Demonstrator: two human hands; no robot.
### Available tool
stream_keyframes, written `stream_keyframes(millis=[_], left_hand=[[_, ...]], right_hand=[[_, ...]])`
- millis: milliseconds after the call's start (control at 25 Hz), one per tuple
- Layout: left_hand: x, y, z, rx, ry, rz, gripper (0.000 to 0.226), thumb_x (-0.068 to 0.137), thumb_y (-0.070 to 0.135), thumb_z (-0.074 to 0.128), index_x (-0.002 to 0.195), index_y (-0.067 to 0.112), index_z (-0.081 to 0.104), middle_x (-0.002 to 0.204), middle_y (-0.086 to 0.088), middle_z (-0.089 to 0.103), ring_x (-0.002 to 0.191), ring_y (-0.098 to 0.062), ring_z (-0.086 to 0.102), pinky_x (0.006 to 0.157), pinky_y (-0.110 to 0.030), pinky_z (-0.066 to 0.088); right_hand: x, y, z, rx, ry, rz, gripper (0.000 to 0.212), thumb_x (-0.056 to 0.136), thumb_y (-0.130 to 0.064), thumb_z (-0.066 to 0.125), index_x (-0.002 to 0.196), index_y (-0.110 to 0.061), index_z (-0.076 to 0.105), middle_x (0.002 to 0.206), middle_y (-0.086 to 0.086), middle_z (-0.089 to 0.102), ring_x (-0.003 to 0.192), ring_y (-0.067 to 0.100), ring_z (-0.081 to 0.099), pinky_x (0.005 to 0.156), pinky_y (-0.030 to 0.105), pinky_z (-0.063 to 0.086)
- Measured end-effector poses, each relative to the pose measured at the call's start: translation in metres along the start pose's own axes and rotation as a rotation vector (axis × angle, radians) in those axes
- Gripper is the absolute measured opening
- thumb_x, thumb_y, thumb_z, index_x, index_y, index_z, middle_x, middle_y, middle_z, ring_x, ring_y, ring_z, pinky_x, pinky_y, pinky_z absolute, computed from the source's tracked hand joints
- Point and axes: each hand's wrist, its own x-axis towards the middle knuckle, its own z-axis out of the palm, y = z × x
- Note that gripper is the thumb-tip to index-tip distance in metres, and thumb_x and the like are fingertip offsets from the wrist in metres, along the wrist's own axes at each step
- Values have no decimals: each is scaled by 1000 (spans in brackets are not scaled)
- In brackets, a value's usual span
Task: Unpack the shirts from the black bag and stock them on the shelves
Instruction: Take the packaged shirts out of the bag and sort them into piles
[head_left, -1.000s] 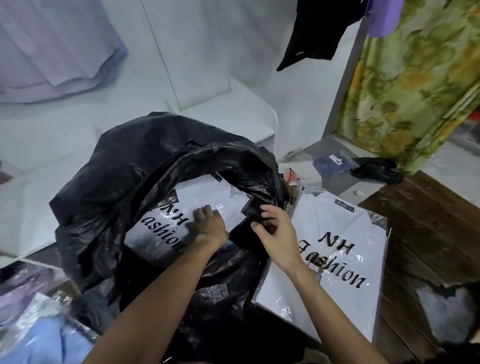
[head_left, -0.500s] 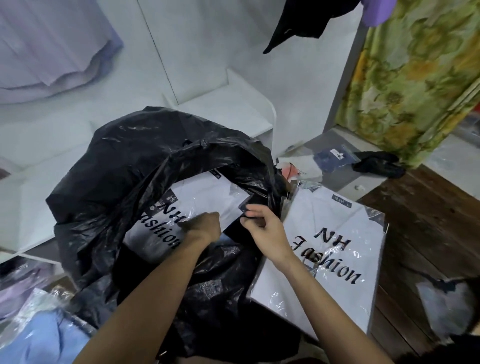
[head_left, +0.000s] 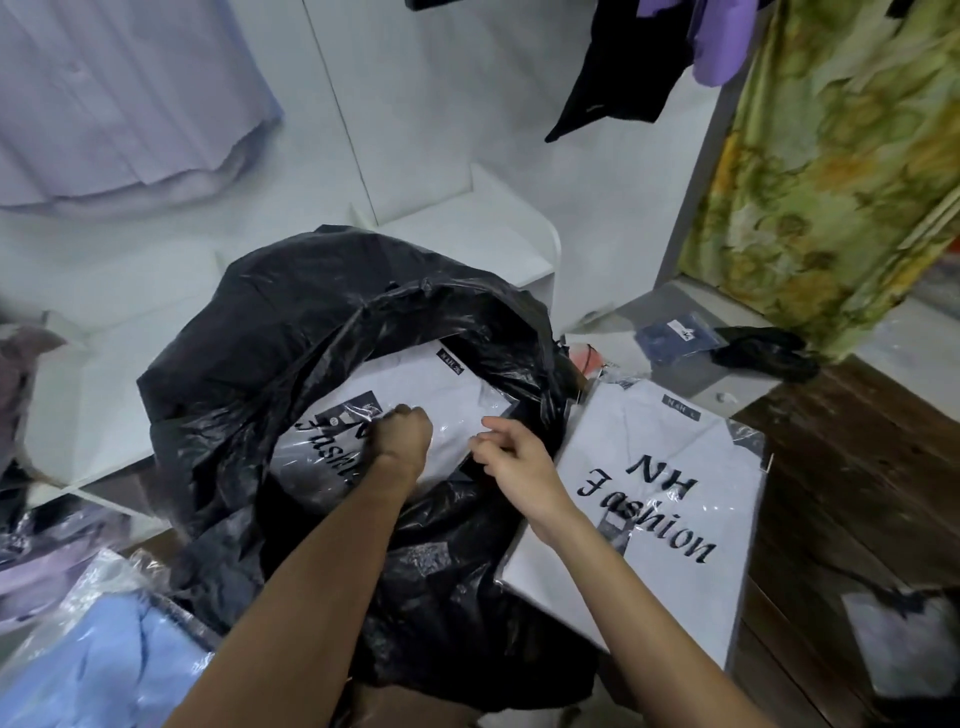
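Observation:
A large black bag (head_left: 291, 332) stands open on the floor in front of me. Inside it lies a white shirt packet (head_left: 415, 379) in clear wrap, printed "NH Fashion". My left hand (head_left: 402, 434) is curled into a fist on top of that packet and grips its wrap. My right hand (head_left: 514, 460) is at the packet's right edge by the bag's rim, thumb and fingers bent close together; what they hold is unclear. A second white shirt packet (head_left: 670, 467) lies outside the bag to the right. Behind the bag are low white shelves (head_left: 467, 234).
Wrapped blue and lilac shirts (head_left: 93, 649) lie at lower left. A small navy packet (head_left: 675, 338) and a black cloth (head_left: 763, 351) sit on the floor at the back right, below a green floral curtain (head_left: 841, 156). Dark wooden flooring runs along the right.
My left hand has closed from flat fingers into a fist on the packet in the bag. The right hand has shifted slightly from the bag's rim toward the packet's edge.

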Motion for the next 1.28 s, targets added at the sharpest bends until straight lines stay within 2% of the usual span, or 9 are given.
stream_keyframes(millis=[80, 240, 440, 600, 760, 920, 1000, 1160, 1280], left_hand=[[-2, -9, -7, 42, 10, 29, 38, 96, 13, 60, 133, 9, 59, 133, -13, 52, 119, -29, 62, 98, -44, 53], [-6, -4, 1, -71, -158, -67, 76, 89, 58, 64, 141, 6, 48, 144, -16, 38, 135, -38, 39, 103, -62, 43], [-12, 21, 5, 4, -270, 38, 43, 102, 4, 43, 143, 14, 53, 144, -11, 51, 134, -37, 50, 107, -80, 22], [-19, 4, -26, -285, -260, 202, 14, 95, 16, 50, 97, 24, 62, 118, -6, 63, 108, -30, 60, 91, -44, 46], [-31, -4, -69, -558, -203, 434, 19, 98, 36, 58, 84, 24, 56, 108, -1, 49, 99, -23, 58, 90, -35, 47], [-53, -9, -88, -787, -202, 605, 16, 96, 24, 67, 84, 15, 65, 108, 5, 51, 97, -9, 55, 91, -25, 44], [-57, -20, -91, -984, -167, 557, 8, 93, 24, 71, 91, 17, 74, 107, 5, 64, 95, -5, 61, 92, -23, 46], [-59, -39, -117, -1379, 55, 244, 29, 94, 33, 66, 123, 31, 65, 124, 6, 67, 110, -6, 63, 102, -26, 47], [-78, -38, -142, -1475, -14, 263, 12, 96, 54, 60, 100, 44, 63, 118, 12, 67, 89, 13, 60, 87, -18, 44]], right_hand=[[-1, 1, -9, 24, 14, -7, 30, 95, -32, 68, 124, -31, 60, 117, -3, 69, 112, 13, 68, 111, 42, 48], [0, -4, -12, 62, 24, -16, 28, 92, -36, 67, 119, -36, 60, 118, -5, 70, 115, 13, 67, 113, 43, 47], [-3, -7, -12, 55, 16, -26, 24, 93, -36, 68, 114, -41, 59, 119, -4, 70, 114, 12, 67, 111, 42, 49], [0, -15, -20, 114, 37, 78, 26, 98, -33, 66, 123, -27, 59, 129, 3, 66, 115, 15, 65, 108, 41, 51], [9, -23, -1, 238, -61, 274, 73, 91, -64, 63, 147, -20, 47, 150, 1, 51, 133, 24, 53, 104, 44, 48], [15, -32, 16, 348, 49, 192, 47, 96, -62, 58, 122, -25, 71, 111, -2, 77, 106, 15, 71, 93, 43, 55], [14, -31, 12, 405, 115, 155, 44, 106, -45, 50, 131, -11, 63, 109, 5, 77, 100, 17, 74, 81, 33, 60], [-19, -31, 3, 502, -64, 62, 42, 107, -38, 50, 139, -13, 59, 127, 5, 73, 118, 20, 70, 103, 40, 53], [-50, -32, -6, 565, -143, 6, 40, 106, -34, 50, 137, -11, 62, 134, 8, 69, 127, 23, 65, 110, 43, 48]])
